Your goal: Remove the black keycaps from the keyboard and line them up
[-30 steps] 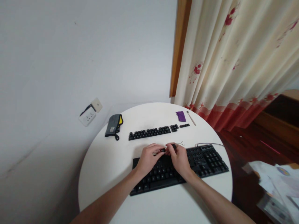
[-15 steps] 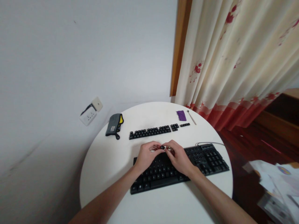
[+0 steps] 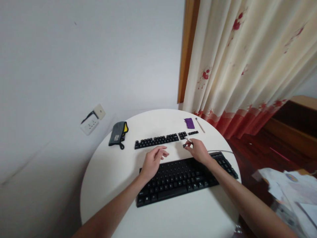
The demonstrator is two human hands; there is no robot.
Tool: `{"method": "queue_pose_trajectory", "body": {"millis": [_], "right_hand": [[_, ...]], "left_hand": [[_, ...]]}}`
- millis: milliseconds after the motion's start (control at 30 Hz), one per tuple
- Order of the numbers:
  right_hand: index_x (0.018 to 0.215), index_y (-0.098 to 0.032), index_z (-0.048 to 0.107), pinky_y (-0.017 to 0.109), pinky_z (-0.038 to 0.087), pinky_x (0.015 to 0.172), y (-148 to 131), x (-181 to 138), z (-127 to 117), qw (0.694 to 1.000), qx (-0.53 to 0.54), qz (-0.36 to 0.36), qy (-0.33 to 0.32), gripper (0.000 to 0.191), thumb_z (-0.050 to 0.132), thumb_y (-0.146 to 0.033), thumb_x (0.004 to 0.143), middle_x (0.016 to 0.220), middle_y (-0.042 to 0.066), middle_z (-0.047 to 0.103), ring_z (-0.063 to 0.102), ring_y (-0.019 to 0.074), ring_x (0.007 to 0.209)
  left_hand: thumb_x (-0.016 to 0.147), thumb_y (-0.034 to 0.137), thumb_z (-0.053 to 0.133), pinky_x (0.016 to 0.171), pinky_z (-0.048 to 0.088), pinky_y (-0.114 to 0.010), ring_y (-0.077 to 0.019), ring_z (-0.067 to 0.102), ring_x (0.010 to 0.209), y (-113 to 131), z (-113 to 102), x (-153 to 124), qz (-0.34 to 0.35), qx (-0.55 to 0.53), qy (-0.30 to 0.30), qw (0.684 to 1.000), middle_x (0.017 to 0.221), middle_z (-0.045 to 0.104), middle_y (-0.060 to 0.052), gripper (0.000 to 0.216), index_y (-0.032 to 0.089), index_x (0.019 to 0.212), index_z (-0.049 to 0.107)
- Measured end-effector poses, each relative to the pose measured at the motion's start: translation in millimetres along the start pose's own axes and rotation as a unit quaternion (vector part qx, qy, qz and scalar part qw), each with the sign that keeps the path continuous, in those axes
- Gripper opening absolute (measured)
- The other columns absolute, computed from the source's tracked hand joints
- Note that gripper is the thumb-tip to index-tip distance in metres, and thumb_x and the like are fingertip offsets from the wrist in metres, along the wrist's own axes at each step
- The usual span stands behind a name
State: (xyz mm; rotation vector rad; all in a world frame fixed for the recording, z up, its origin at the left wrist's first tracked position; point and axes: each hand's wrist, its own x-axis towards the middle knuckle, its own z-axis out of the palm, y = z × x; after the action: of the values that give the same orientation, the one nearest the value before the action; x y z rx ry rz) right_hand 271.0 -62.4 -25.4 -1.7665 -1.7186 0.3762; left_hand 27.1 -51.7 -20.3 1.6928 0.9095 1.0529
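Note:
My right hand (image 3: 198, 150) is closed, its fingertips on a small black keycap (image 3: 184, 145) just in front of the laid-out caps. A thin, shiny item (image 3: 188, 140) also shows between those fingers, too small to make out. My left hand (image 3: 153, 162) hovers over the left back part of the black keyboard (image 3: 170, 191), its fingers loosely apart and holding nothing. Along its back rows the keyboard shows bare key positions. Behind my hands lies a row of removed black keycaps (image 3: 156, 141), with a small block of caps (image 3: 182, 135) and a short strip (image 3: 193, 133) to its right.
A grey pouch with yellow lining (image 3: 118, 135) lies at the table's left back. A purple cloth (image 3: 189, 123) and a thin brush (image 3: 200, 125) lie at the right back. The round white table (image 3: 109, 185) stands by a wall and a curtain (image 3: 210, 86).
My hands, together over the keyboard before, have parted. My right hand has carried the keycap back and right towards the small block of caps. My left hand has let go and opened.

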Motion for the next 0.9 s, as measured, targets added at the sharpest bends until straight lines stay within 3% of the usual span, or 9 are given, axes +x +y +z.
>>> {"method": "queue_pose_trajectory", "body": {"millis": [67, 267, 500, 667, 900], "right_hand": [[0.084, -0.017, 0.07, 0.026, 0.041, 0.069, 25.1, 18.9, -3.4, 0.996, -0.05, 0.07, -0.001, 0.011, 0.067, -0.023, 0.075, 0.081, 0.005, 0.07, 0.062, 0.0191, 0.078], [0.084, -0.016, 0.071, 0.024, 0.04, 0.066, 61.3, 42.9, 2.7, 0.994, -0.066, 0.09, -0.004, 0.013, 0.067, -0.022, 0.073, 0.077, 0.006, 0.07, 0.064, 0.0182, 0.074], [0.085, -0.017, 0.07, 0.023, 0.039, 0.061, 72.3, 50.1, 10.4, 0.993, -0.068, 0.101, 0.001, 0.017, 0.07, -0.027, 0.071, 0.077, 0.004, 0.069, 0.063, 0.0162, 0.069], [0.076, -0.018, 0.07, 0.023, 0.04, 0.063, 71.9, 58.3, 14.7, 0.992, -0.076, 0.103, 0.0, 0.009, 0.069, -0.026, 0.071, 0.075, 0.005, 0.07, 0.064, 0.0179, 0.073], [0.081, -0.018, 0.072, 0.024, 0.04, 0.065, 69.4, 67.6, 20.8, 0.99, -0.085, 0.11, 0.004, 0.012, 0.066, -0.025, 0.074, 0.082, 0.008, 0.072, 0.066, 0.0211, 0.08]], "left_hand": [[0.096, 0.04, 0.041, 0.066, 0.049, -0.027, -0.0168, 0.065, 0.076, 0.8, -1.1, 0.6, 0.005, 0.01, 0.003, 1.0, 0.082, 0.07, -0.007, 0.036, 0.013, 0.103, 0.063], [0.099, 0.042, 0.034, 0.066, 0.046, -0.027, -0.0164, 0.063, 0.074, -5.1, -0.8, -0.3, 0.007, 0.016, -0.016, 1.0, 0.077, 0.07, -0.007, 0.044, 0.012, 0.094, 0.066], [0.099, 0.043, 0.032, 0.066, 0.045, -0.027, -0.0164, 0.062, 0.072, -4.8, -1.2, -0.6, 0.002, 0.031, -0.016, 0.999, 0.075, 0.071, -0.007, 0.048, 0.012, 0.089, 0.067], [0.099, 0.045, 0.032, 0.066, 0.045, -0.028, -0.0168, 0.062, 0.071, -4.0, -0.9, -0.5, -0.005, 0.032, -0.019, 0.999, 0.074, 0.071, -0.007, 0.05, 0.012, 0.088, 0.068], [0.099, 0.044, 0.033, 0.066, 0.045, -0.028, -0.0164, 0.062, 0.07, -5.2, -1.1, -1.2, -0.008, 0.036, -0.03, 0.999, 0.073, 0.071, -0.007, 0.049, 0.012, 0.087, 0.068]]}}
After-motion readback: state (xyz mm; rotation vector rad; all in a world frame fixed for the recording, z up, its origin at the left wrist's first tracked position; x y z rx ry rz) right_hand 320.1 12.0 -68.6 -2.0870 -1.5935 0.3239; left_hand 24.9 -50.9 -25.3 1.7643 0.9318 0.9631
